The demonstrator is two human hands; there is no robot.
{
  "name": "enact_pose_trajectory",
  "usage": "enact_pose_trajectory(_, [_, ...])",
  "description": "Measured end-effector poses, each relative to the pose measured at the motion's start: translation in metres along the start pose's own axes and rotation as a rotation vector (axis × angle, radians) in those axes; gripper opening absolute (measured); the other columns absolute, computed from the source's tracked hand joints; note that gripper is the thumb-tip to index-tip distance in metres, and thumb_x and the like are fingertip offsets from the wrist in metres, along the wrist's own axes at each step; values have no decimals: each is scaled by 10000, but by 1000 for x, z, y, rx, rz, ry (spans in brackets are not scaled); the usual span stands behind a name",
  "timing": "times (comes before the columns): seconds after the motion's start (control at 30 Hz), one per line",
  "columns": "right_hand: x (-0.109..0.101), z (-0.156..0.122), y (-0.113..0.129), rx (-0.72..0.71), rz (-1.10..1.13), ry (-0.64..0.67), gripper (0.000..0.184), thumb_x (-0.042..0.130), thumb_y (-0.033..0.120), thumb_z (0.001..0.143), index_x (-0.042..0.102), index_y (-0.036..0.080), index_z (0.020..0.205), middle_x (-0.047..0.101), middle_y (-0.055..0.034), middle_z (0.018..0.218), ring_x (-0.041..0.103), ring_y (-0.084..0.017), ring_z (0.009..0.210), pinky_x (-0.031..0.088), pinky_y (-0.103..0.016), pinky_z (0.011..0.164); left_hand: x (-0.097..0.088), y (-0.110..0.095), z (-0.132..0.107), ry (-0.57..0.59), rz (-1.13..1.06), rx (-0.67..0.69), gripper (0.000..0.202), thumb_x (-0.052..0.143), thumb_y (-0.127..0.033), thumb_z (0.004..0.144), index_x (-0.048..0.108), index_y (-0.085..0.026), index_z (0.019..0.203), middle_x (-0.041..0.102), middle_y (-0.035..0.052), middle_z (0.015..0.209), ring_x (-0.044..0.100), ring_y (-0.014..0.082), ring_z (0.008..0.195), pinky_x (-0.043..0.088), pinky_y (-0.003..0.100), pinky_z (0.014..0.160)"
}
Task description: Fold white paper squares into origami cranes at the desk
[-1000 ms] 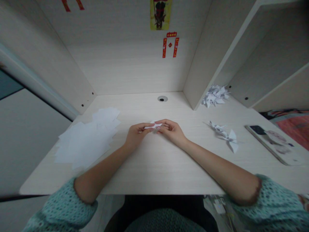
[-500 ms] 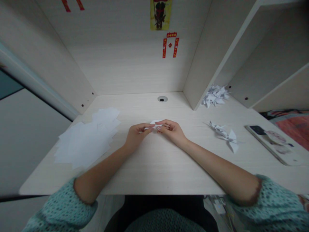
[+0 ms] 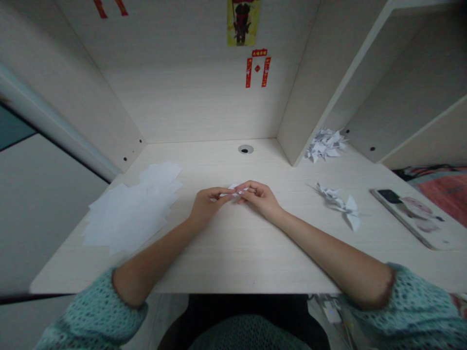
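Both hands meet at the middle of the desk [image 3: 233, 253], fingertips pinched together on one small piece of folded white paper [image 3: 234, 190]. Left hand [image 3: 206, 204] comes in from the left with fingers curled and the thumb pressing the paper's left end; right hand [image 3: 260, 197] comes from the right, fingers bent over the paper's right end. Each hand is closed on the paper in a fingertip grip.

That folded paper sits between the two hands, just above the desk surface or resting on it; which of the two is not clear. Its long axis runs left to right, roughly parallel to the desk's front edge, with a small white tip rising toward the back wall. Most of it is covered by the fingers, so its folds and full outline cannot be made out.

To the left lies a loose spread of flat white sheets [image 3: 131, 211], well apart from the hands. To the right, a few folded paper shapes [image 3: 339, 201] lie on the desk, and a heap of similar folded pieces [image 3: 324, 145] sits further back in the shelf opening. A phone [image 3: 412, 216] lies near the right edge, its far end cut off from clear view. Teal knitted sleeves [image 3: 95, 316] are pushed up the forearms and run out of the bottom of the frame.
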State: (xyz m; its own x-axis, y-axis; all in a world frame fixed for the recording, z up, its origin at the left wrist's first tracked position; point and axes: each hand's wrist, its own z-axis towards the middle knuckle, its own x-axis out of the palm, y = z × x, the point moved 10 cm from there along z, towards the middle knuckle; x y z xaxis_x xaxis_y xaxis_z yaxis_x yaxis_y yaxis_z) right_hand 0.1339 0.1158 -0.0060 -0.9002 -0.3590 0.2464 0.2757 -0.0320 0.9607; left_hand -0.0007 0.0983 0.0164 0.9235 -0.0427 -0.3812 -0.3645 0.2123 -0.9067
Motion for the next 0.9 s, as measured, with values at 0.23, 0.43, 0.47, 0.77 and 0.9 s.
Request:
enact_pose_trajectory(0.23, [-5, -1, 2, -15, -28, -72, 222, 772, 372, 638, 687, 181, 712, 705, -12, 663, 629, -116, 593, 502, -243, 598, 10, 9, 2, 60, -239, -52, 262, 718, -387, 691, 729, -194, 867, 743, 41, 868, 664, 171, 782, 486, 270, 727])
enact_pose_trajectory(0.43, [-8, -4, 9, -55, -113, -139, 240, 749, 418, 653, 690, 191, 704, 700, -18, 658, 619, -136, 584, 482, -262, 582, 9, 15, -1, 35, -276, -155, 270, 740, -392, 661, 749, -200, 851, 746, 45, 840, 666, 182, 769, 485, 295, 746])
enact_pose_trajectory(0.47, [-9, -5, 10, -61, -121, -146, 245, 744, 424, 658, 688, 191, 709, 701, -20, 662, 616, -138, 585, 476, -262, 576, 7, 16, -1, 23, -282, -164, 264, 743, -388, 658, 751, -203, 846, 747, 43, 835, 667, 182, 767, 485, 296, 748])
enact_pose_trajectory(0.77, [-15, -5, 10, -46, -99, -203, 268, 751, 436, 641, 685, 185, 705, 692, -20, 635, 591, -127, 554, 466, -254, 556, 0, 18, -1, -58, -321, -195, 241, 759, -373, 635, 754, -193, 797, 746, 49, 812, 661, 177, 755, 489, 311, 772])
enact_pose_trajectory(0.9, [-12, -5, 9, -35, -74, -189, 247, 758, 417, 639, 697, 189, 709, 697, -18, 649, 598, -123, 559, 475, -254, 569, -5, 17, 0, -98, -295, -175, 252, 768, -372, 625, 752, -191, 798, 742, 44, 790, 657, 170, 734, 493, 299, 747])
